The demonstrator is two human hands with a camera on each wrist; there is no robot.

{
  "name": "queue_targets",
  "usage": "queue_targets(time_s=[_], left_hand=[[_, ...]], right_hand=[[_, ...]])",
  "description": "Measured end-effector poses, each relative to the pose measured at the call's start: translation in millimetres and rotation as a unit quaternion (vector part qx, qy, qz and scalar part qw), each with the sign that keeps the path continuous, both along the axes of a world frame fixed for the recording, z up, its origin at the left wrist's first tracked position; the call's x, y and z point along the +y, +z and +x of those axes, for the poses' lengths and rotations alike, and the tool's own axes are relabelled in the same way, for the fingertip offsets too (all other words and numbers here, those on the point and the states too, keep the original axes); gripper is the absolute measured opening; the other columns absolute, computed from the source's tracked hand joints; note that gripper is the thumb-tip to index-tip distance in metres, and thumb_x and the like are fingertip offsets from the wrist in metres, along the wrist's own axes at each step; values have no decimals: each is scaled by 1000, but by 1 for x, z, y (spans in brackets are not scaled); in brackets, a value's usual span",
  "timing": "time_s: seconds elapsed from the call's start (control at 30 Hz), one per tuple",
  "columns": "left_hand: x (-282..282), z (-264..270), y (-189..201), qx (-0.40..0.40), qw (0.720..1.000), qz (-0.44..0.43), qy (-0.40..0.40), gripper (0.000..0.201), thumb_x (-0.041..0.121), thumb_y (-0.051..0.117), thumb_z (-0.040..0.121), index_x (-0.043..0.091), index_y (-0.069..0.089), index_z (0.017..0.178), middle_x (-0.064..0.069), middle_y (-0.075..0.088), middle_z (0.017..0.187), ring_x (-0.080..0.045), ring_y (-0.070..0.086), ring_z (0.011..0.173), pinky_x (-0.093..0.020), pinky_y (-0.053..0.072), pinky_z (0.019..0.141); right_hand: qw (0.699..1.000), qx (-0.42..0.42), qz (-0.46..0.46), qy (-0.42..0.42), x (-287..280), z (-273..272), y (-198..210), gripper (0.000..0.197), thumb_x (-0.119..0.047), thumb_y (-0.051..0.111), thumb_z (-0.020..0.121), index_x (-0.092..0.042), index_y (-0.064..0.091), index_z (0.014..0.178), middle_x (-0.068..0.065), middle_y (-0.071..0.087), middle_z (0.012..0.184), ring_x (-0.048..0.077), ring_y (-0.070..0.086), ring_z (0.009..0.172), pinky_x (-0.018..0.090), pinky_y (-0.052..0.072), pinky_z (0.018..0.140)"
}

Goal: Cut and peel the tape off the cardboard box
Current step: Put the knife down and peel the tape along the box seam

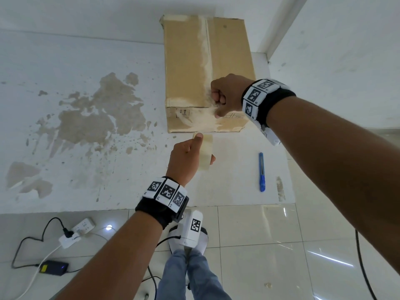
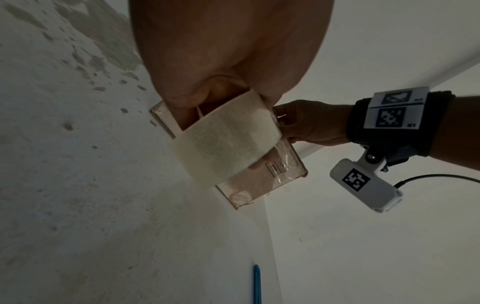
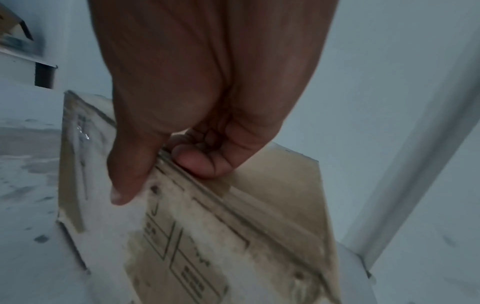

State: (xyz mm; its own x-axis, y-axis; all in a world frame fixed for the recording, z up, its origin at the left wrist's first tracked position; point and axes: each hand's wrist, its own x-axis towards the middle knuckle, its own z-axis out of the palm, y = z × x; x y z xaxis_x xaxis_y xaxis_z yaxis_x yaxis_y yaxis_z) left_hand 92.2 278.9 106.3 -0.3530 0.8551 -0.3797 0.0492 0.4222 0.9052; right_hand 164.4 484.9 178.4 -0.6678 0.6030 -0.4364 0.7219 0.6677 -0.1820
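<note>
A cardboard box lies flat on a white, stained surface; its top seam looks pale where tape ran. My left hand is in front of the box and grips a wide strip of peeled, cloudy tape, which loops over the fingers in the left wrist view. My right hand holds the box's near top edge, fingers curled on top and thumb down on the printed front face. Whether it also pinches tape there is hidden.
A blue utility knife lies on the surface, right of my left hand. A wall corner stands just right of the box. Below the surface's front edge, a power strip, an adapter and cables lie on the tiled floor.
</note>
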Motion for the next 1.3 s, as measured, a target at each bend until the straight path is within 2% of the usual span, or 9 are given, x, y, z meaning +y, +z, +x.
queue_targets(time_s=[0.1, 0.33, 0.5, 0.6, 0.77, 0.93, 1.13, 1.2, 1.3], left_hand=[[1, 1, -1, 4, 1000, -1, -2, 64, 39, 36, 108, 2, 78, 77, -4, 78, 71, 4, 64, 54, -12, 44, 61], [3, 7, 0, -9, 1000, -1, -5, 63, 40, 37, 107, 4, 78, 76, -5, 80, 73, -3, 69, 62, -24, 50, 75], [4, 7, 1, -15, 1000, 1, -2, 62, 39, 38, 107, 5, 78, 75, -5, 80, 73, -5, 69, 64, -24, 49, 74], [5, 6, 1, -14, 1000, 6, -8, 63, 39, 37, 107, 9, 78, 72, -5, 80, 72, -8, 71, 69, -27, 52, 79], [7, 4, 4, -5, 1000, 17, -8, 63, 40, 38, 108, 2, 78, 76, -4, 80, 70, -5, 70, 65, -28, 54, 79], [4, -3, 10, 1, 1000, 26, -3, 64, 39, 37, 108, 4, 78, 74, -4, 79, 70, 0, 67, 59, -25, 51, 73], [2, -6, 19, 11, 1000, 26, -6, 64, 40, 38, 108, -4, 76, 81, -8, 80, 75, 2, 67, 56, -20, 52, 69], [2, -7, 22, 8, 1000, 25, -4, 64, 39, 38, 108, -6, 76, 82, -9, 80, 75, 1, 67, 55, -15, 52, 65], [4, -8, 26, 1, 1000, 28, -2, 62, 38, 39, 108, -6, 76, 84, -10, 79, 75, 2, 66, 53, -9, 49, 58]], right_hand=[[998, -44, 48, 11, -5, -8, 0, 34, -20, 87, 71, -12, 58, 88, 0, 61, 81, 25, 55, 75, 25, 36, 51], [994, -18, 106, -27, -16, -5, -21, 56, -31, 89, 67, -9, 52, 103, 6, 50, 91, 26, 50, 76, 33, 40, 64], [993, 74, 18, -85, -14, 0, -15, 60, -69, 78, 64, -24, 39, 69, -8, 53, 70, 12, 47, 59, 26, 33, 52], [994, 57, 22, -92, -14, -2, -13, 56, -60, 82, 66, -23, 41, 70, -4, 55, 76, 17, 50, 65, 27, 36, 54], [995, -17, 85, -43, -18, -11, -17, 65, -40, 87, 71, -5, 53, 114, 14, 61, 108, 34, 63, 94, 35, 45, 69], [993, -67, 100, 0, -15, -10, -15, 57, -12, 86, 72, -4, 50, 115, 17, 62, 107, 31, 56, 78, 34, 42, 64], [994, -92, 59, 23, -8, -12, 0, 37, -5, 67, 87, 1, 46, 117, 19, 59, 105, 32, 55, 84, 33, 39, 69], [996, -73, 53, 20, -7, -9, -3, 39, -13, 75, 82, -3, 48, 109, 13, 62, 100, 30, 59, 81, 31, 39, 63], [998, -4, 60, -14, -11, -4, -13, 59, -54, 83, 68, -15, 47, 93, 3, 58, 85, 23, 52, 70, 28, 35, 55]])
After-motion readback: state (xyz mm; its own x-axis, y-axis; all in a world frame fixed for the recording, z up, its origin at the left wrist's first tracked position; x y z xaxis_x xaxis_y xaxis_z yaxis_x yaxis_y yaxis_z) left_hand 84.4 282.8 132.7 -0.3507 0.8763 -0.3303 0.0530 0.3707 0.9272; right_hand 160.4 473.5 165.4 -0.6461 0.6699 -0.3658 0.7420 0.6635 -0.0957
